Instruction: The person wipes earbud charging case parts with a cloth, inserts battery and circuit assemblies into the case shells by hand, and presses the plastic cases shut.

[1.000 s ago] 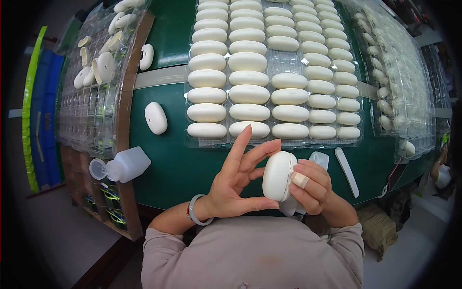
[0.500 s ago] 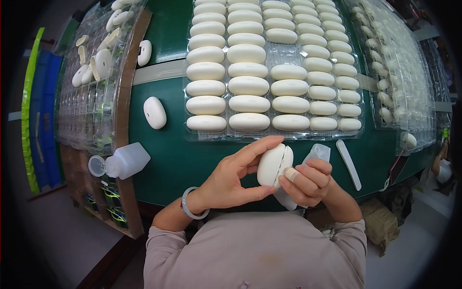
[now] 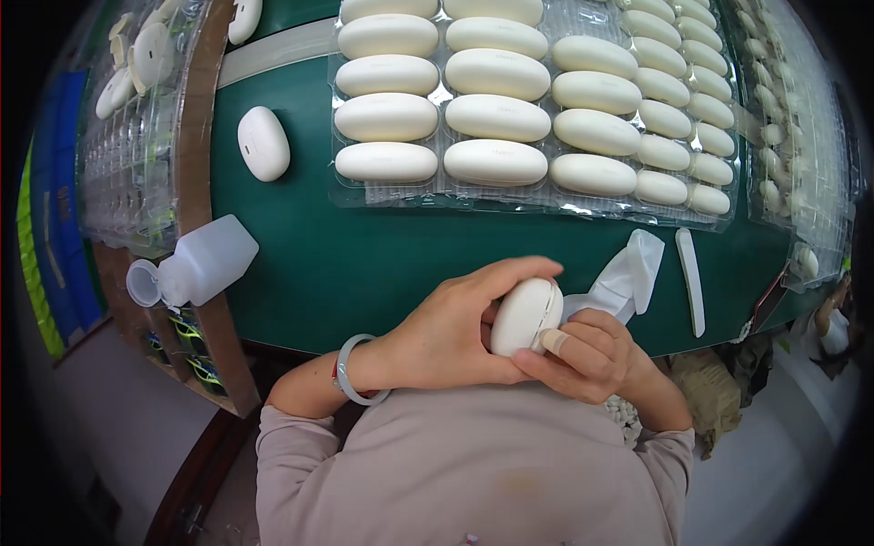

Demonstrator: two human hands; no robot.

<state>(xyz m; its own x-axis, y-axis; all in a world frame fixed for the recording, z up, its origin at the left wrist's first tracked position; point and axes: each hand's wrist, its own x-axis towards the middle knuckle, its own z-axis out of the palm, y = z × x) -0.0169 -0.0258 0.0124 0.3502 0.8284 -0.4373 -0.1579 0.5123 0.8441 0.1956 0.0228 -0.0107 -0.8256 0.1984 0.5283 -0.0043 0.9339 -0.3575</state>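
A white oval case [image 3: 521, 318] with a seam along its right side is held upright in front of my chest. My left hand [image 3: 460, 323], with a pale bracelet on its wrist, wraps round the case from the left, thumb below and fingers above. On the seam side, my right hand [image 3: 583, 355] has its fingers curled against the case, and one finger wears a beige bandage. A white cloth [image 3: 630, 276] lies on the green table just beyond my right hand. Whether the right fingers pinch anything small at the seam is hidden.
Clear trays of white oval cases [image 3: 496, 162] fill the back. A single case [image 3: 264, 144] lies left of them. An open translucent bottle [image 3: 211, 259] lies at the left. A white flat stick [image 3: 691, 282] lies at the right, near another stacked tray [image 3: 810, 136].
The view has shifted, with the trays now nearer and higher. My left fingers, spread a second ago, have closed round the case. My right hand stays at the seam, its fingers curled.
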